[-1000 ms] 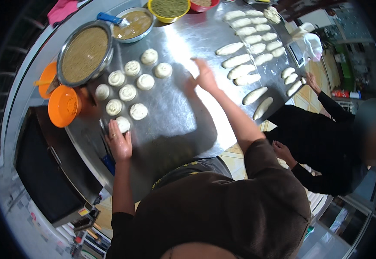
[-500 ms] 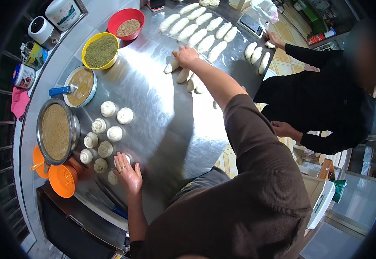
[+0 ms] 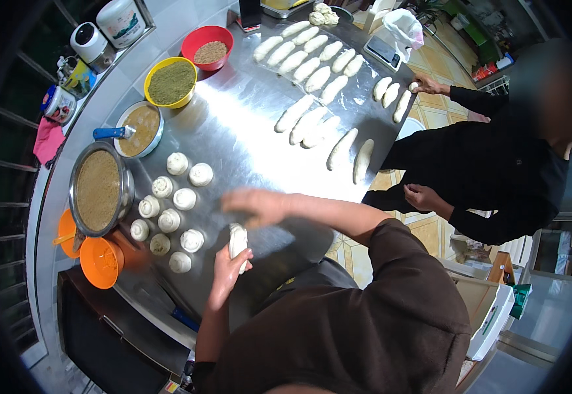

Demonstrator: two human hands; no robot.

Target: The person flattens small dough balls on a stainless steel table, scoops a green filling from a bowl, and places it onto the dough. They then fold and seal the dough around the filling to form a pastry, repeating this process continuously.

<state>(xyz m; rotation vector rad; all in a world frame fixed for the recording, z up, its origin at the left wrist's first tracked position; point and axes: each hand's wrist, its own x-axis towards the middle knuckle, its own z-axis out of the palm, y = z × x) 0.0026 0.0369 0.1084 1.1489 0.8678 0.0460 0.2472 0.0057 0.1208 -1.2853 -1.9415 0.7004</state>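
My left hand [image 3: 228,266] grips a long piece of white dough [image 3: 237,239] upright above the steel table [image 3: 246,125]. Just above it, my right hand [image 3: 257,205] hovers with fingers spread, blurred by motion and holding nothing that I can see. Left of my hands sit several coiled round dough pieces [image 3: 184,197]. Rows of long dough logs [image 3: 309,121] lie further across the table.
A large pan of brown filling [image 3: 98,190], a bowl with a blue-handled brush [image 3: 140,128], a yellow bowl [image 3: 171,82] and a red bowl [image 3: 208,47] line the left side. Orange containers [image 3: 100,262] sit near the edge. Another person in black [image 3: 496,164] stands at right, one hand on dough [image 3: 424,84].
My right hand has come back from the far dough logs to just above my left hand. My left hand has lifted off the table and now holds a long dough piece.
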